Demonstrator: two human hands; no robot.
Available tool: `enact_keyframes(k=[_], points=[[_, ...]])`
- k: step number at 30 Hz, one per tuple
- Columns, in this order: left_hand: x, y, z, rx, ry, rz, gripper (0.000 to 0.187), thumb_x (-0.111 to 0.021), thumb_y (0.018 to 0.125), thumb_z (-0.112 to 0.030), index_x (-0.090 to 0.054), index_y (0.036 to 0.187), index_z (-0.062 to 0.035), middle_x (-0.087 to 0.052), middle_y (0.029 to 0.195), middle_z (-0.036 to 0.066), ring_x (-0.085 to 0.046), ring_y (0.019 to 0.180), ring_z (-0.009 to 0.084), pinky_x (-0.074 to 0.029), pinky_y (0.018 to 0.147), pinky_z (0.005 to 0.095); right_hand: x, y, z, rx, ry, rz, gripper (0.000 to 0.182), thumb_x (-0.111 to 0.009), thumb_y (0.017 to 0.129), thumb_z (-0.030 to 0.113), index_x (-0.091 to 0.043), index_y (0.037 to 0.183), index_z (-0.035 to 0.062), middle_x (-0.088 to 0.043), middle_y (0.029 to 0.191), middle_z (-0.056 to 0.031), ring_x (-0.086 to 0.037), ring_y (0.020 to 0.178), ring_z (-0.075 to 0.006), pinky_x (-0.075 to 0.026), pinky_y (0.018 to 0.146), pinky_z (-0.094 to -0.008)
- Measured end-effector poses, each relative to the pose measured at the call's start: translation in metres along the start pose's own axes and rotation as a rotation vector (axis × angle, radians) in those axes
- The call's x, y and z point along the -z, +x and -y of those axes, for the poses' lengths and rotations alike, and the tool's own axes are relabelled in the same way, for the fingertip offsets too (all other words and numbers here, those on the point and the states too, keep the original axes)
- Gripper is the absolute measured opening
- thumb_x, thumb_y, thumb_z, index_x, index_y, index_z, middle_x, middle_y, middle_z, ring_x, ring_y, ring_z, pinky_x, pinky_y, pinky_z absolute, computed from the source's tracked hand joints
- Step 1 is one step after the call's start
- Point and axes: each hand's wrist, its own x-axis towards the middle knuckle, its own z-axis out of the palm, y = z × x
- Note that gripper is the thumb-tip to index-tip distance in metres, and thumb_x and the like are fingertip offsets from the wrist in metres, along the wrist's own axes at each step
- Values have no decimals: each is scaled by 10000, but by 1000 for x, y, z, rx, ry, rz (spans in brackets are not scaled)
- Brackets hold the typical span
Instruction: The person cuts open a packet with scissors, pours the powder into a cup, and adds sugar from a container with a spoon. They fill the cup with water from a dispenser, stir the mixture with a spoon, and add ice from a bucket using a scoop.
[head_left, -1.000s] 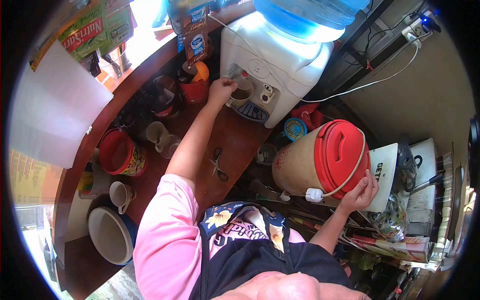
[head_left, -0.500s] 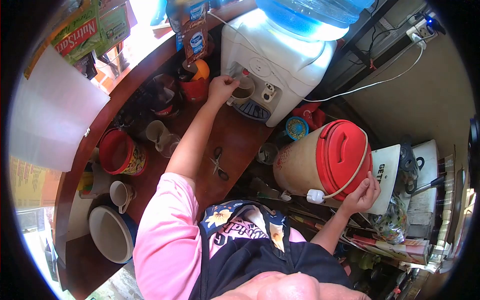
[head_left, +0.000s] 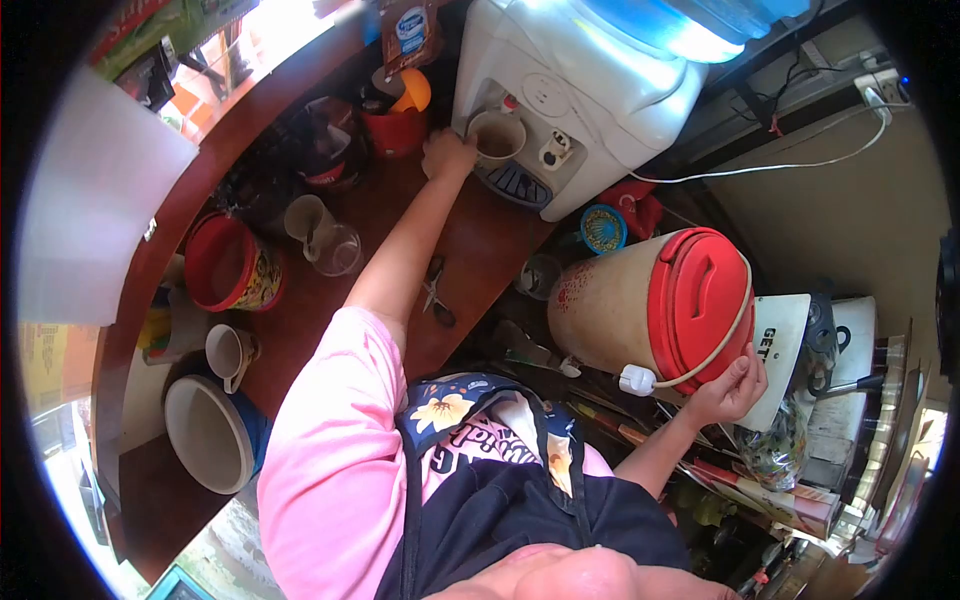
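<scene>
My left hand (head_left: 449, 156) is closed at the side of a pale mug (head_left: 497, 137), where its handle is. The mug stands tilted toward me under the taps of a white water dispenser (head_left: 592, 95), just above the dark drip tray (head_left: 518, 184), and brownish liquid shows inside. My right hand (head_left: 730, 390) is at the edge of the red lid (head_left: 703, 300) of a beige drink cooler (head_left: 607, 305). Its fingers are loosely bent and hold nothing visible. A white plug (head_left: 637, 380) on a cord lies against the lid beside it.
Scissors (head_left: 436, 292) lie on the brown counter. To the left are a clear cup (head_left: 338, 250), a red tub (head_left: 214, 262), a white mug (head_left: 228, 352) and a round white lid (head_left: 208, 435). A red container (head_left: 393, 135) stands by the dispenser. A white cable (head_left: 760, 172) crosses at right.
The view has shifted, and the dispenser sits higher and further right. My left hand has moved from over the mug's rim down to its side. My right hand stays at the red lid.
</scene>
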Motion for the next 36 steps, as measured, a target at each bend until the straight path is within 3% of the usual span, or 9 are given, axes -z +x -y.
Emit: enact_keyframes(k=[1, 4, 14, 17, 20, 22, 23, 27, 36], points=[[-2, -5, 4, 108, 73, 81, 355, -593, 844, -360, -678, 929, -26, -682, 823, 104, -635, 883, 269, -468, 752, 373, 0, 0, 0, -9, 2, -1, 260, -512, 944, 159, -639, 1035, -48, -539, 1046, -148, -565, 920, -229, -484, 783, -328], [-12, -11, 25, 251, -642, 475, 420, -537, 876, -410, -682, 907, -17, -670, 793, 95, -634, 852, 239, -458, 747, 349, 0, 1, 3, -12, -16, 11, 257, -516, 942, 159, -640, 1035, -45, -544, 1036, -148, -565, 920, -226, -487, 782, -327], [1, -64, 48, -7, -717, 420, 397, -509, 896, -374, -631, 700, -52, -623, 728, 114, -579, 714, 217, -435, 683, 366, 10, 4, 30, 272, -173, -108, 224, -526, 931, 115, -634, 1042, -46, -584, 984, -130, -578, 937, -229, -490, 779, -330], [44, -113, 65, 49, -843, 437, 400, -502, 894, -378, -623, 684, -59, -600, 708, 123, -568, 699, 226, -430, 666, 357, 13, -10, 95, 326, 198, -172, 266, -467, 959, 122, -591, 1085, -76, -543, 1009, -185, -577, 878, -226, -507, 740, -298], [88, -164, 92, 76, -739, 484, 382, -521, 882, -356, -617, 671, -52, -587, 656, 111, -562, 647, 224, -436, 631, 354, -15, -25, 146, 616, 464, -44, 347, -434, 949, 229, -633, 946, -56, -573, 909, -168, -572, 821, -251, -478, 683, -306], [121, -197, 116, 101, -713, 520, 383, -524, 880, -346, -613, 670, -39, -590, 638, 112, -568, 624, 230, -440, 615, 361, -32, -50, 208, 259, 622, 406, 199, -587, 800, -9, -676, 979, -2, -612, 893, -117, -584, 774, -229, -479, 691, -299], [144, -214, 123, 128, -693, 531, 384, -522, 881, -342, -613, 673, -32, -592, 632, 114, -573, 617, 234, -442, 610, 366, -57, -52, 226, 411, 665, 532, 259, -650, 750, -50, -686, 995, 26, -612, 893, -107, -590, 791, -216, -479, 689, -296], [168, -276, 175, 199, -671, 386, 367, -512, 893, -320, -629, 709, -24, -611, 656, 113, -587, 638, 237, -451, 628, 365, -176, -121, 285, 290, 903, 1118, 261, -715, 745, 112, -666, 988, 31, -613, 903, -121, -606, 733, -234, -489, 654, -310], [191, -326, 222, 367, -636, 178, 378, -518, 907, -342, -612, 700, -40, -604, 660, 58, -556, 639, 162, -430, 613, 324, -328, -211, 338, 771, 834, 916, 188, -657, 787, 154, -690, 955, 78, -630, 920, -119, -609, 854, -310, -493, 749, -369]])
